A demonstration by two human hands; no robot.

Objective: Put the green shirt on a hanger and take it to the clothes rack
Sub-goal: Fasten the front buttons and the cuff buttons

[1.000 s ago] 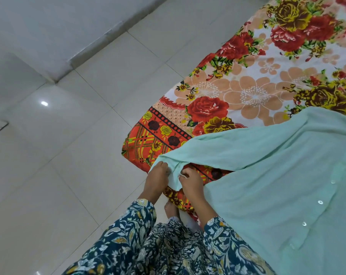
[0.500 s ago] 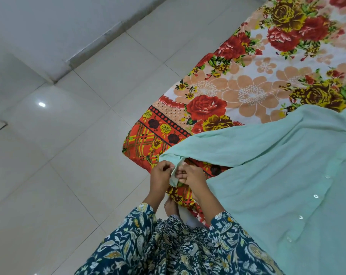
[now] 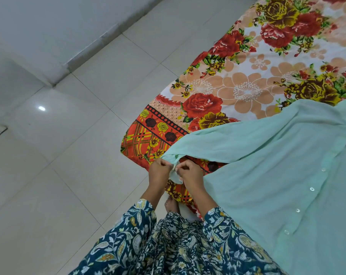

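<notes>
The green shirt is pale mint with a row of white buttons and lies spread over the flowered bed sheet at the right. Its long sleeve stretches left to the corner of the bed. My left hand and my right hand meet at the sleeve's cuff, each pinching the cuff fabric between the fingertips, knuckles almost touching. No hanger and no clothes rack are in view.
White glossy floor tiles fill the left half, with a wall base running diagonally at the top left. My blue flowered dress and a bare foot show below my hands.
My hands have come closer together on the cuff and lifted slightly toward the bed corner. The shirt body has barely shifted.
</notes>
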